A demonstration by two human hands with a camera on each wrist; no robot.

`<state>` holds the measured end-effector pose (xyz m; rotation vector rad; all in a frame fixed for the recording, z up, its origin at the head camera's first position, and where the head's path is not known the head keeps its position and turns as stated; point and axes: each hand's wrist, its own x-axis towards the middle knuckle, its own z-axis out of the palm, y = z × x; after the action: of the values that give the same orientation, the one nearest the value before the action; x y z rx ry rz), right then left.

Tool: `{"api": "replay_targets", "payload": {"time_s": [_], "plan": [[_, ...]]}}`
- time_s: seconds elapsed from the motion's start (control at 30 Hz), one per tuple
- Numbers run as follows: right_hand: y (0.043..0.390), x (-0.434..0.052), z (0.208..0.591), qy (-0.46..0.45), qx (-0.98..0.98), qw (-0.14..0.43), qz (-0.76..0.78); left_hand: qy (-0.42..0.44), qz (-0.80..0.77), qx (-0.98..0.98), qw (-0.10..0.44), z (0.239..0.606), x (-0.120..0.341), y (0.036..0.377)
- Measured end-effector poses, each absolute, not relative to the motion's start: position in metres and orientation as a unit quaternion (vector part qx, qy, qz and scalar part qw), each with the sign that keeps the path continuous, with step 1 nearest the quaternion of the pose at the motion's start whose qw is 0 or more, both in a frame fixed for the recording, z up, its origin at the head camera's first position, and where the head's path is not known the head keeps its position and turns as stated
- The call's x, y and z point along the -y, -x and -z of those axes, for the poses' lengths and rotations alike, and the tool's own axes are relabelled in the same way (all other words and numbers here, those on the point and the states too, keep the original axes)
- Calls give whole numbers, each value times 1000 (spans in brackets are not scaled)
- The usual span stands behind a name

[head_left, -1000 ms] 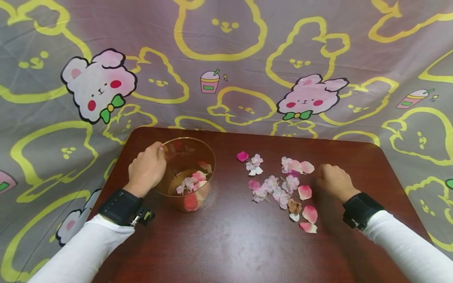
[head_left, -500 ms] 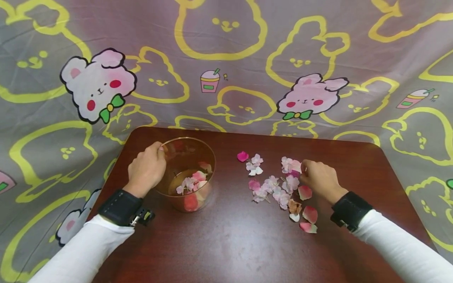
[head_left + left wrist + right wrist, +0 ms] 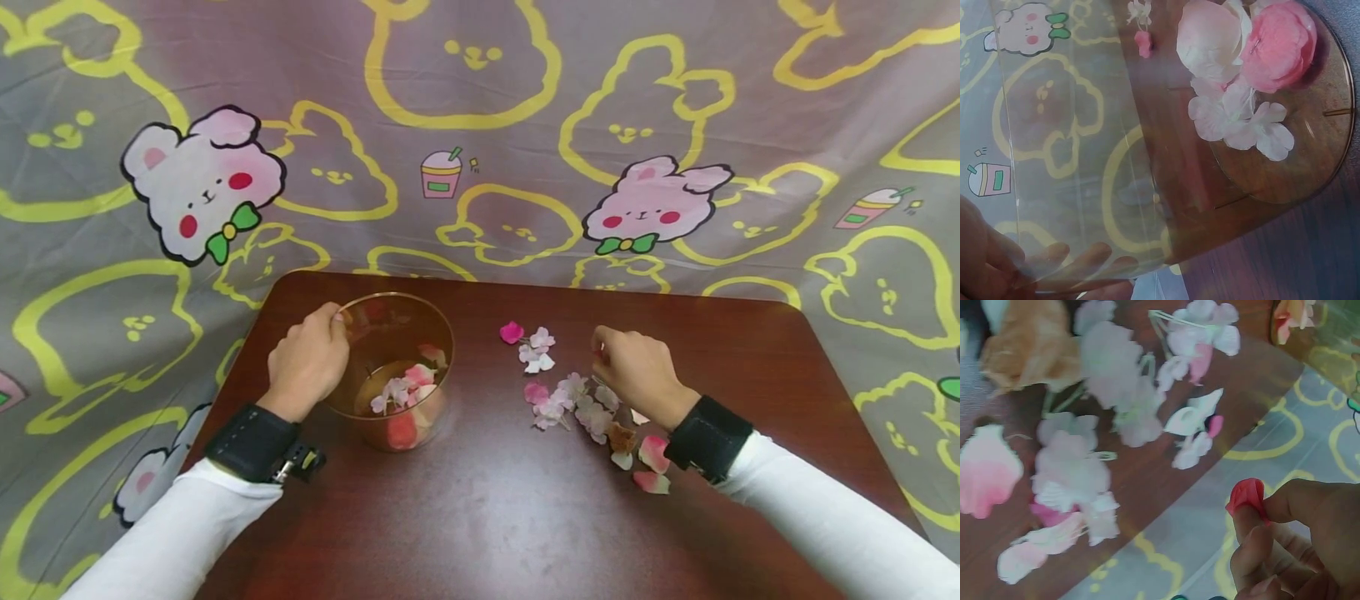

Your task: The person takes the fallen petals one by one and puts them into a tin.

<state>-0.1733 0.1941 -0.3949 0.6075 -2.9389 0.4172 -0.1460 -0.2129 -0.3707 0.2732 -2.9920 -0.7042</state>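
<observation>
A petal [image 3: 1246,495] is now pinched in the right hand [image 3: 636,371], lifted off the pile [image 3: 577,400]. The left hand [image 3: 306,363] still grips the cup [image 3: 393,367].

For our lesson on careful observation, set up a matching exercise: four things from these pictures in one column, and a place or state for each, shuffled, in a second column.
Column 1
1. left hand
2. right hand
3. clear cup
4. deep pink petal

Column 2
A. lies loose on the table, beyond the white blossoms
B. pinches a pink petal
C. grips the cup's rim
D. holds petals and blossoms inside

Pairs: 1-C, 2-B, 3-D, 4-A
</observation>
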Motion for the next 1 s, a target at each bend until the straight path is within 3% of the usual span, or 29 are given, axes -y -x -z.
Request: {"api": "replay_targets", "payload": {"time_s": [0.27, 1.0], "plan": [[175, -168, 383, -227, 961, 51, -151, -92, 230, 969, 26, 371, 213, 146], [163, -106, 356, -294, 931, 103, -188, -86, 232, 969, 30, 371, 213, 146]]}}
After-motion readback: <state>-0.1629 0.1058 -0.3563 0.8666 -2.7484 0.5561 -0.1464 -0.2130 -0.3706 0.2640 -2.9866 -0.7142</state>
